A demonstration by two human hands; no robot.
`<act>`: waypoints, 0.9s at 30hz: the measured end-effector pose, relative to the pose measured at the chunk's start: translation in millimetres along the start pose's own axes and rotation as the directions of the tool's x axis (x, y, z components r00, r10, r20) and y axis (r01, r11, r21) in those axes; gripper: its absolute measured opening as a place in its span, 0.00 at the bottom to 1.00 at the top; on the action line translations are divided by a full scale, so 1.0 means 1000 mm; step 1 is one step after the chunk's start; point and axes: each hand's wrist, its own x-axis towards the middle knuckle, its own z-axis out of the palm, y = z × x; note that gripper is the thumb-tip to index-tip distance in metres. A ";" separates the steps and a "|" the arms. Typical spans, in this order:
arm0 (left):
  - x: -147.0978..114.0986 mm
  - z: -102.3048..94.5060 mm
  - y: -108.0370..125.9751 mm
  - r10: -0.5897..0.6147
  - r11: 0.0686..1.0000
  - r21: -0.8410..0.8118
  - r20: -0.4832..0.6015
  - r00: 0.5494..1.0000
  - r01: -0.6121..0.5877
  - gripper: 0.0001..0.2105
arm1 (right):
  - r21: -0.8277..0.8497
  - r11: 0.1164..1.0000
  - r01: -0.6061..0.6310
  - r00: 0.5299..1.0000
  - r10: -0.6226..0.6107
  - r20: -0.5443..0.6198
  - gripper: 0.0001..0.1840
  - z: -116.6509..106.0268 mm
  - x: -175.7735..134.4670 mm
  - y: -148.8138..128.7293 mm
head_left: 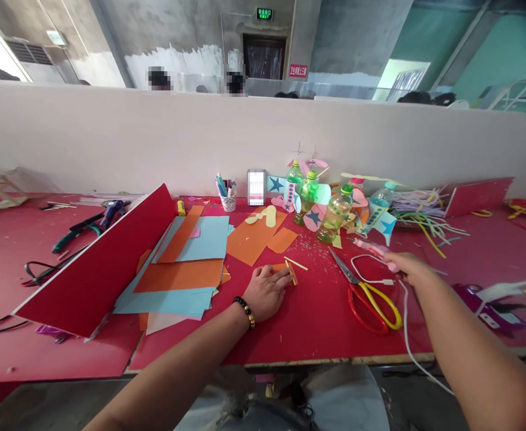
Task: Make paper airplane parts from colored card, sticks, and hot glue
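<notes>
A pale strip [287, 264] lies across orange paper [280, 267]; a pink tool [373, 248] points left.

Green exit sign [264, 14], on the wall above a dark doorway [264, 57]: "EXIT" legible in capitals; small Chinese characters above it, apparently 安全出口. Red sign [298, 71], just right of the doorway: one line of white Chinese characters, apparently 卫生间请上三楼; phone screen [256, 187], upright near the partition [155, 137]: pixelated, unreadable.

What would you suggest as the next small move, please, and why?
Perhaps bring the pink tool over to the orange card: the right hand holds it off to the right, while the left hand rests on that card, fingers at a stick.
</notes>
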 end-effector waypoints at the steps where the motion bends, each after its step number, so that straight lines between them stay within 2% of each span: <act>1: 0.000 0.000 0.000 0.002 1.000 0.002 0.000 1.000 -0.002 0.19 | 0.063 0.998 -0.018 1.000 0.017 0.013 0.07 -0.004 -0.004 -0.002; 3: 0.000 -0.001 0.001 0.005 1.000 0.008 -0.003 1.000 -0.005 0.19 | 0.186 0.981 -0.053 0.998 0.044 0.052 0.06 -0.013 -0.017 -0.005; 6: 0.000 -0.001 0.002 0.004 1.000 0.020 -0.004 1.000 -0.004 0.19 | 0.351 0.936 -0.028 0.996 -0.003 0.087 0.03 -0.020 -0.043 -0.011; 9: 0.001 0.000 0.002 -0.003 1.000 0.028 -0.003 1.000 0.003 0.19 | 0.498 0.866 0.053 0.996 -0.084 0.039 0.07 -0.014 -0.074 -0.020; 12: 0.000 0.001 0.001 -0.001 1.000 0.021 -0.011 1.000 0.001 0.20 | 0.612 0.782 0.114 0.993 -0.113 -0.040 0.12 0.001 -0.105 -0.031; 15: 0.000 0.001 0.000 0.005 1.000 0.004 -0.009 1.000 -0.005 0.21 | 0.637 0.755 0.156 0.979 -0.204 0.001 0.15 0.017 -0.131 -0.041; 20: 0.000 0.001 -0.001 0.000 1.000 -0.010 0.003 1.000 0.000 0.21 | 0.637 0.734 0.235 0.918 -0.384 0.104 0.16 0.047 -0.161 -0.050; 23: 0.000 0.001 -0.001 0.001 1.000 -0.014 0.009 1.000 -0.001 0.21 | 0.666 0.717 0.207 0.896 -0.412 0.165 0.14 0.068 -0.167 -0.051; 27: 0.000 0.002 -0.001 -0.004 1.000 -0.005 0.012 1.000 0.004 0.20 | 0.615 0.764 0.196 0.895 -0.396 0.207 0.17 0.090 -0.161 -0.051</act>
